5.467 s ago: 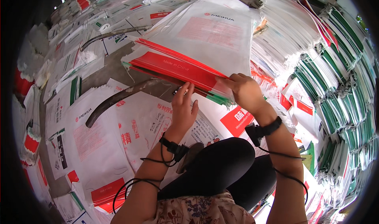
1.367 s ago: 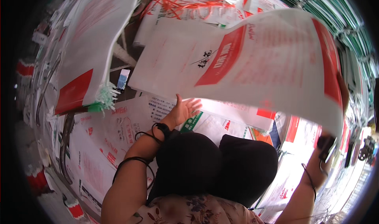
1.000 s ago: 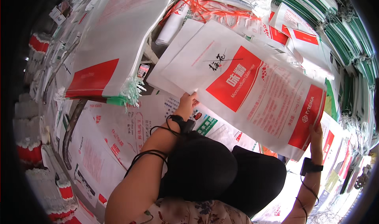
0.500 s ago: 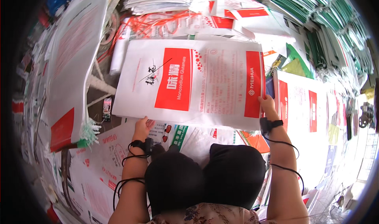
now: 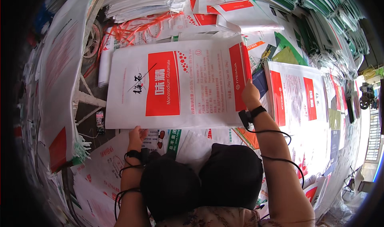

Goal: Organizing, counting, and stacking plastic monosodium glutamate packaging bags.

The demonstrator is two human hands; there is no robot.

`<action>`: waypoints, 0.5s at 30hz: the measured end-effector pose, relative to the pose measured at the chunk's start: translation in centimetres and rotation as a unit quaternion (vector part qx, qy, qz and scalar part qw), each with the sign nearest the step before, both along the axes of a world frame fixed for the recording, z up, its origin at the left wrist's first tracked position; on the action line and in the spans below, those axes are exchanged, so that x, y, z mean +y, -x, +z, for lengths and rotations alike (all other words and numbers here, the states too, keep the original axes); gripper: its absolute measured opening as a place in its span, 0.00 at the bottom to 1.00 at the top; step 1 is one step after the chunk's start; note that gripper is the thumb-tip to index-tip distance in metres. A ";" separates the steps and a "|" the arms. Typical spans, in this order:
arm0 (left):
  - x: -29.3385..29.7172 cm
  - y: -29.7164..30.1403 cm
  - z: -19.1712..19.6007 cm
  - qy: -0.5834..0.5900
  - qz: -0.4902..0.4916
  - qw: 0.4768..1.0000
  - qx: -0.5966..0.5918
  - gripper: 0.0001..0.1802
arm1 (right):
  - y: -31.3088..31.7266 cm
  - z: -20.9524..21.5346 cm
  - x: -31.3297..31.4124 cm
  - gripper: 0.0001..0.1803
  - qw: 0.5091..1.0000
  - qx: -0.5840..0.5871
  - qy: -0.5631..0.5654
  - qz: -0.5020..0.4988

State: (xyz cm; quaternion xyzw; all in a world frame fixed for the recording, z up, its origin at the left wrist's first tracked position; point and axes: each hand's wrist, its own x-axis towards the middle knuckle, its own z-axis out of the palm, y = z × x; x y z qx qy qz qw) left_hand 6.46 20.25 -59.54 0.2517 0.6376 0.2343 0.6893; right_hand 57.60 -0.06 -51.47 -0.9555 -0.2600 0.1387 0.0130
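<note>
A flat white printed sack [image 5: 132, 103] with red panels lies crosswise in front of me, on what looks like a thin stack of the same. My right hand [image 5: 251, 97] is closed on its right edge, where red-edged layers stand up slightly. At the near edge, toward the left corner, my left hand [image 5: 137, 137] grips with its thumb at the rim; its fingers are partly hidden. To the right lies another pile of similar white and red sacks [image 5: 296, 77].
Orange-red strapping [image 5: 140, 29] lies loose behind the sack, near a bundle of white sacks [image 5: 148, 5]. Green-edged stacks [image 5: 316, 11] rise at the far right. A tall white sack pile [image 5: 64, 59] with frayed green ends stands left, beside a metal frame [image 5: 86, 99]. Dark cables hang from both wrists.
The whole scene has shifted left in view. My right hand has moved a little farther up the sack's right edge, and that edge now lifts. The left hand stays at the near edge.
</note>
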 end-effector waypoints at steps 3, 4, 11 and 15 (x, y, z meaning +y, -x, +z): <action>0.7 0.4 0.0 0.020 -0.011 1.000 0.016 0.17 | 0.7 0.5 -0.1 0.30 1.000 0.006 0.006 -0.002; 1.1 0.6 -0.2 0.029 -0.036 0.999 0.012 0.17 | 0.6 0.5 -0.4 0.30 1.000 0.009 0.009 0.001; 2.1 0.9 -1.0 0.050 -0.053 0.997 0.034 0.16 | 1.7 1.9 -2.1 0.31 1.000 0.023 0.004 -0.022; 1.7 1.3 -1.8 0.024 -0.054 0.998 0.026 0.18 | 2.7 2.1 -3.3 0.33 0.999 0.025 -0.020 -0.021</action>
